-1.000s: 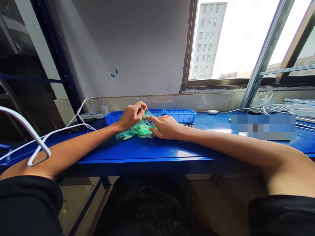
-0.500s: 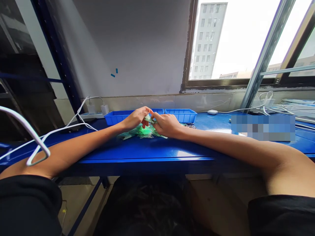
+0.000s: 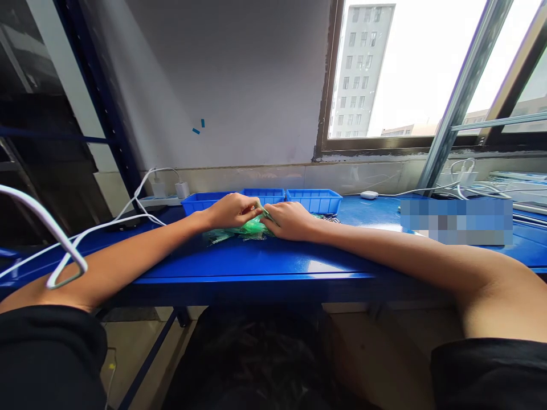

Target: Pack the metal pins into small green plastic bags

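Over the blue table, my left hand (image 3: 233,210) and my right hand (image 3: 290,221) meet almost fingertip to fingertip. Both are closed, pinching a small greenish clear plastic packet (image 3: 265,213) that stretches between them. Its contents are too small to make out. Under the hands lies a pile of shiny green plastic packets (image 3: 252,229), partly covered by my fingers. Some dark thin pieces (image 3: 329,218) lie just beyond my right wrist.
Blue plastic bins (image 3: 314,200) line the back of the table (image 3: 252,262), against the wall. White cables (image 3: 137,199) loop at the left, one passing over my left arm. A metal post (image 3: 461,97) and more cables stand at the right.
My left hand has turned over and its fingers have curled in tighter around the packet. The right hand has sunk slightly, and less of the packet shows.
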Tool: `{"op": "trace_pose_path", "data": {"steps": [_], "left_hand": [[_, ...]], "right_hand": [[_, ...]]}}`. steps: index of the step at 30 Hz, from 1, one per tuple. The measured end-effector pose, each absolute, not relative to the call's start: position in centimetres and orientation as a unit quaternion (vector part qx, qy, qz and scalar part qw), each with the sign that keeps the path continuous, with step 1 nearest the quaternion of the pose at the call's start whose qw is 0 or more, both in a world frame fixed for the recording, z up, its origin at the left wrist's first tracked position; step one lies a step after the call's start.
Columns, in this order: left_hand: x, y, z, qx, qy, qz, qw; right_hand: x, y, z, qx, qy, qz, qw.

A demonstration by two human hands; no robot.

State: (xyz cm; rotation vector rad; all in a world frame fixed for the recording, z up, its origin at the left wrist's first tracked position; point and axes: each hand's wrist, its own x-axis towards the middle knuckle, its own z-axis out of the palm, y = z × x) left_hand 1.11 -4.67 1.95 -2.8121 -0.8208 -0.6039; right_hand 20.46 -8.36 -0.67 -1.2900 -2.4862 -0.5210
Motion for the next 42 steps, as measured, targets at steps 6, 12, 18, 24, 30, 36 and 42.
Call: {"op": "trace_pose_path", "data": {"steps": [6,12,18,24,30,36,42], "left_hand": [[1.7,-4.8,1.1,-0.947,-0.256,-0.177,0.078],[1.8,-4.1,0.9,-0.958,-0.251,-0.137,0.030],[1.7,-4.0,0.9,-0.959,-0.244,-0.140,0.024],[1.7,-3.8,0.8,-0.955,-0.252,-0.150,0.033],[2.0,-4.2,0.8,-0.946,-0.274,-0.174,-0.022],[2.4,-4.3,1.0,-0.867,-0.322,-0.310,-0.222],[2.7,-3.9,0.5,-0.800,-0.348,-0.378,-0.310]], "right_hand": [[20.6,-8.4,-0.6,-0.424,-0.877,-0.184,0.131],[20.6,-7.9,-0.6,-0.424,-0.880,-0.178,0.118],[20.8,-7.5,-0.7,-0.397,-0.894,-0.171,0.117],[21.3,-6.7,-0.6,-0.383,-0.907,-0.073,0.156],[21.3,-6.4,-0.4,-0.401,-0.889,0.067,0.212],[21.3,-6.4,-1.4,-0.388,-0.862,-0.088,0.313],[21.2,-7.1,-1.9,-0.324,-0.863,-0.264,0.282]]}}
